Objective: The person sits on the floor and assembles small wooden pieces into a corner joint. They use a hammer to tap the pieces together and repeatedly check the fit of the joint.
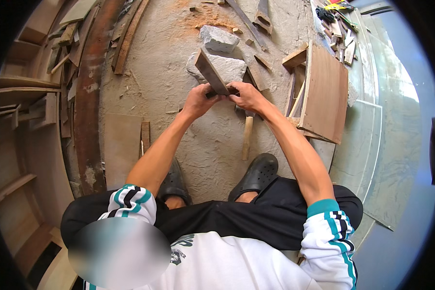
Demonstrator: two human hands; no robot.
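Note:
Both my hands meet in front of me over the concrete floor. My left hand (198,100) and my right hand (249,97) are closed on a narrow wooden board (211,72), which tilts up and away between them. Dark ends show at the fingertips of both hands; I cannot make out whether they belong to the same piece. Just beyond the board lie a large flat stone (232,69) and a smaller grey stone (219,38). A hammer's wooden handle (247,137) rests on the floor below my right hand, its head partly hidden by that hand.
An open wooden box (326,92) stands at the right, beside glass sheets (365,145). Wood scraps (343,41) pile at the far right. Wooden cabinets (38,159) and a rusty beam (89,111) line the left. A flat panel (122,145) lies near my left foot; sawdust (203,19) lies ahead.

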